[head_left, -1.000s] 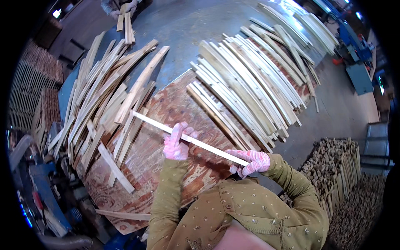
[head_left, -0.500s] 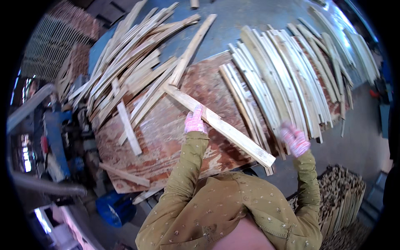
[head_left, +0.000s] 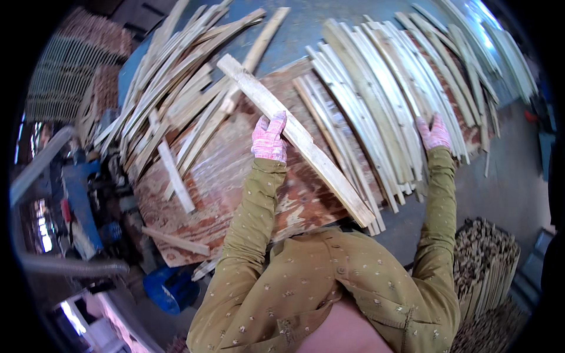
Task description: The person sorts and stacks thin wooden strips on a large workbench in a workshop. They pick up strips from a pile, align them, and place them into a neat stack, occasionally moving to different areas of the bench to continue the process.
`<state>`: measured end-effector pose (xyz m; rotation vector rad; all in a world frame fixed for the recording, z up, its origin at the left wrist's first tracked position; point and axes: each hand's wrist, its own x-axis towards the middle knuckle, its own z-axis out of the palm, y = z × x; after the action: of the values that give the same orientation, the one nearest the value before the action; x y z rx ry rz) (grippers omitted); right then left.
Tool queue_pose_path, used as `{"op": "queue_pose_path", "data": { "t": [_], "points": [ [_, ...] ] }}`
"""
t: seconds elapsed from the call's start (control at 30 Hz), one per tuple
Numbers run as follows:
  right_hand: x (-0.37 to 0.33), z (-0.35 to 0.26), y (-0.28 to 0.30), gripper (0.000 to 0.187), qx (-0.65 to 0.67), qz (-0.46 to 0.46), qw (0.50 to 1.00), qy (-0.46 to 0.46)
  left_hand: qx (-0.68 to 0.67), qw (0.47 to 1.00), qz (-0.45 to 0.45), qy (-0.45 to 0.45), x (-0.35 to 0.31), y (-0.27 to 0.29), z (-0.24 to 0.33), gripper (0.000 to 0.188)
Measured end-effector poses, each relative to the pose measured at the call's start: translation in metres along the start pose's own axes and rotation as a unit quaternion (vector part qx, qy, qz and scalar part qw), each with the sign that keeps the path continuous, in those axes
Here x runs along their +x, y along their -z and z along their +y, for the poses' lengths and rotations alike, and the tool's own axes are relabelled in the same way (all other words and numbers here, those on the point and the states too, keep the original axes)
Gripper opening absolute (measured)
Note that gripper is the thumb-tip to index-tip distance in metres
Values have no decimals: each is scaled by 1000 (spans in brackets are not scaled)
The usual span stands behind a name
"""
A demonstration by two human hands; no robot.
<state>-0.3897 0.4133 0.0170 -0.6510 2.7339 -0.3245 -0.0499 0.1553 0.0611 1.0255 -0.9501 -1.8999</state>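
My left hand, in a pink and white knitted glove, is closed around the left edge of a pale wooden board. The board slants from the upper left down to the right, its near end close to my body and over the ends of some strips. My right hand, gloved the same way, reaches the right part of a row of wooden strips. Its thumb and fingers are spread apart on or just above those strips; whether it touches them I cannot tell.
A reddish, worn plywood tabletop lies beneath. A jumbled heap of wooden strips covers its far left. A short offcut lies at the near left edge, above a blue bucket. Bundled sticks stand at the lower right.
The board has shifted up and left and turned steeper, still in my left hand. My right hand has moved forward and right, from near the strips' close ends to farther along the row.
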Motion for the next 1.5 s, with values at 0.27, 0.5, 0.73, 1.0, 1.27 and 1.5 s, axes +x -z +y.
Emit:
{"op": "queue_pose_path", "data": {
  "t": [0.27,0.5,0.73,1.0,1.27,1.5],
  "points": [
    [-13,-19,15,86,7,28,1000,4,474,873,-111,42,57,-92,-87,55],
    [-135,-76,12,86,293,-100,933,184,291,953,-38,72,45,-87,-62,79],
    [-160,-88,32,85,236,-107,958,124,168,979,-114,13,63,-45,-15,59],
    [13,58,146,82,-85,219,972,13,816,551,132,-118,130,46,39,86],
    [-3,17,43,70,136,192,955,182,865,500,31,-28,173,116,41,80],
    [-111,-151,-5,53,488,-157,846,146,104,923,-235,285,99,91,43,54]
  ]
}}
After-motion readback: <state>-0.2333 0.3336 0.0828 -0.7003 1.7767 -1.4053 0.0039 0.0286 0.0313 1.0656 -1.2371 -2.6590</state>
